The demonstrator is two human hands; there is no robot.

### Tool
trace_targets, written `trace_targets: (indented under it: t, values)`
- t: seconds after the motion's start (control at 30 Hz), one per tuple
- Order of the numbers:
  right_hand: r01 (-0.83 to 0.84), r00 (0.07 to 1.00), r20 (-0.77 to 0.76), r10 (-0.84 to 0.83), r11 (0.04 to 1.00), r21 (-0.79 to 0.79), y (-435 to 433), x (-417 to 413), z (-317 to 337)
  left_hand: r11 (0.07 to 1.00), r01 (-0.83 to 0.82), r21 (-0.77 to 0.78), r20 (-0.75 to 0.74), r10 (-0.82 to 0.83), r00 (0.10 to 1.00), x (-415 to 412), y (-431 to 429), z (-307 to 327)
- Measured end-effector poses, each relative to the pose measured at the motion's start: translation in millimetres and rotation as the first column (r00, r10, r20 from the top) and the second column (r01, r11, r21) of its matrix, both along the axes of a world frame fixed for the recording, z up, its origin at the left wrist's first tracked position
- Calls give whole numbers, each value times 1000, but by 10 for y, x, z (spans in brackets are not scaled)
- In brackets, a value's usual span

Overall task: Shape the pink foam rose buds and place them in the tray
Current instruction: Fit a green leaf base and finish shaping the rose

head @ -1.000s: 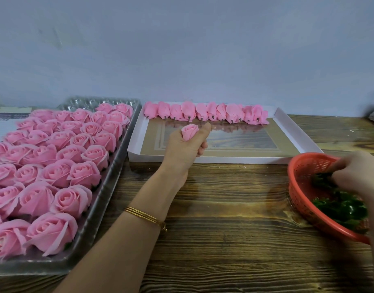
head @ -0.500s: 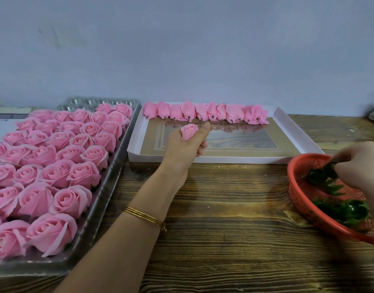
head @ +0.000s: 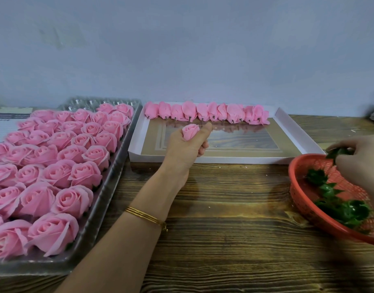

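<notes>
My left hand (head: pixel 187 146) grips a small pink foam rose bud (head: pixel 190 131) in its curled fingers, held over the near left part of the white tray (head: pixel 224 160). A row of several shaped pink buds (head: pixel 205 113) lies along the tray's far edge, stems toward me. My right hand (head: pixel 360 160) is at the far rim of the red basket (head: pixel 298 191) and pinches a green leaf calyx (head: pixel 338 152) lifted out of it.
A clear plastic tray (head: pixel 110 187) on the left holds several open pink foam roses (head: pixel 61 166). More green calyxes (head: pixel 342 208) lie in the basket. Everything sits on a wooden table (head: pixel 224 229) against a grey wall. A printed box (head: pixel 4 125) lies at far left.
My right hand has risen out of the basket with a green calyx pinched in it. My left hand and its bud have stayed where they were.
</notes>
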State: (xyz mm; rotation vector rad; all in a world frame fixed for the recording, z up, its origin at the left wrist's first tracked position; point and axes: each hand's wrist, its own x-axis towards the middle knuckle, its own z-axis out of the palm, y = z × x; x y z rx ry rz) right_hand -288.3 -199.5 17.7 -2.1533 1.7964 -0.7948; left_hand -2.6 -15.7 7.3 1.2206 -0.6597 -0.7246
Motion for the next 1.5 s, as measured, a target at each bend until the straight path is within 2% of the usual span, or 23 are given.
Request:
trace_targets:
  t: [0.17,0.27,0.37,0.47,0.6,0.8,0.93,1.2,1.37,1.5]
  values:
    - [-157,978,145,152,987,24,428,326,281,1000,9,9,3,-9,1000,1,1,0]
    - [-289,923,281,263,956,56,532,480,334,1000,14,14,6,-14,1000,2,7,5]
    - [-454,820,428,379,887,86,707,678,355,1000,8,15,12,-9,1000,-3,9,9]
    - [-579,720,547,428,804,133,875,889,347,1000,7,20,19,-8,1000,-7,11,16]
    - [-659,677,580,453,723,205,1053,1109,296,1000,-11,10,22,11,1000,-23,12,34]
    - [-681,649,664,372,674,288,1250,1367,129,1000,-10,8,22,10,1000,-61,18,55]
    - [-672,611,769,191,638,376,1346,1471,-10,1000,-12,24,32,12,999,-83,21,68]
    - [-755,428,902,-47,530,386,1396,1600,-110,998,-18,56,46,15,999,-124,17,74]
    - [-797,312,919,-239,461,390,1409,1618,-121,997,-22,68,16,21,1000,-141,27,82]
    - [-825,267,926,-266,435,362,1411,1613,-122,997,-6,80,-2,6,1000,-151,27,104]
